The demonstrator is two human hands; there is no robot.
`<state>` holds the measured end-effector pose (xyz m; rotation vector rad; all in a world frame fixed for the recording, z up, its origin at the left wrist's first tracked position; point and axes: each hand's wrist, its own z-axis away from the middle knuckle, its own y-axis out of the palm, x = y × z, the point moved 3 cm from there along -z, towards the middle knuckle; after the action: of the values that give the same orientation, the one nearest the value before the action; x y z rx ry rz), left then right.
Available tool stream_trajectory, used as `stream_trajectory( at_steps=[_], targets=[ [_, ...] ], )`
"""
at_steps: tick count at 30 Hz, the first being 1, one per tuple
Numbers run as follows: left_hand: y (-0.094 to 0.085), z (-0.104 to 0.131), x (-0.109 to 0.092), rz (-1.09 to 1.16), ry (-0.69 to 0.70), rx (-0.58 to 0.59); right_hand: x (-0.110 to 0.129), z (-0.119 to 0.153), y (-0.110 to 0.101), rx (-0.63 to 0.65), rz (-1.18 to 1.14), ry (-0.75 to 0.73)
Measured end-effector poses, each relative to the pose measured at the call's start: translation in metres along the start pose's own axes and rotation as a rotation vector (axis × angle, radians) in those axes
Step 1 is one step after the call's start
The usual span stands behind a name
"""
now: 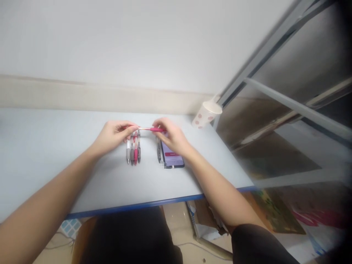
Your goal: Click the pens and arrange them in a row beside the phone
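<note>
Between my two hands a red pen (145, 128) is held level above the table. My left hand (117, 132) is closed on its left end, thumb against fingers. On the pen's pink-red right end, the fingers of my right hand (170, 135) are closed. Below my left hand several pens lie side by side: a white and grey pen (128, 152), a red pen (135, 154) and grey ones, their upper ends partly hidden. Under my right hand lies a phone (174, 158) with a lit screen, partly covered. A grey pen (158, 150) lies along its left edge.
A white paper cup (206, 114) with red patterns stands at the table's back right corner. The pale table (110, 187) has a blue front edge and meets a wall behind. A metal frame (275, 95) rises on the right. Boxes (203, 216) sit on the floor below.
</note>
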<state>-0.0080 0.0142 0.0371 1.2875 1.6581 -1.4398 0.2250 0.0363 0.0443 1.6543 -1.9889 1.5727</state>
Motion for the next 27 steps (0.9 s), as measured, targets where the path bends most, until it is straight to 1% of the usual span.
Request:
stream_trajectory(
  at_steps=[4,6,8,11,13,15,17,19,20,24,27],
  targets=[
    [0.001,0.0,0.001,0.026,-0.004,-0.025,-0.006,-0.001,-0.001,0.074,-0.055,0.128],
    [0.002,0.0,0.002,0.035,-0.014,-0.029,-0.008,-0.002,-0.004,0.068,-0.056,0.136],
    [0.002,0.0,0.002,0.04,-0.022,-0.046,-0.011,-0.003,-0.007,0.031,-0.057,0.137],
    [0.002,0.0,0.003,0.054,-0.026,-0.073,-0.015,-0.003,-0.008,0.055,-0.092,0.19],
    [0.003,0.0,0.005,0.061,-0.034,-0.077,-0.015,-0.003,-0.01,0.047,-0.111,0.185],
    [0.004,0.0,0.006,0.065,-0.042,-0.091,-0.015,-0.004,-0.012,0.004,-0.118,0.171],
    [0.005,0.0,0.007,0.065,-0.043,-0.119,-0.017,-0.004,-0.013,-0.008,-0.161,0.202],
    [0.006,0.001,0.007,0.062,-0.032,-0.14,-0.02,-0.006,-0.011,-0.024,-0.266,0.245],
    [0.007,0.001,0.006,0.065,-0.029,-0.138,-0.022,-0.007,-0.01,-0.051,-0.336,0.261],
    [0.009,0.004,0.005,0.045,-0.033,-0.074,-0.03,-0.013,-0.009,-0.234,-0.575,0.27],
    [0.013,0.005,0.006,-0.071,0.004,-0.002,-0.031,-0.015,-0.011,-0.275,-0.569,0.27]
  ],
)
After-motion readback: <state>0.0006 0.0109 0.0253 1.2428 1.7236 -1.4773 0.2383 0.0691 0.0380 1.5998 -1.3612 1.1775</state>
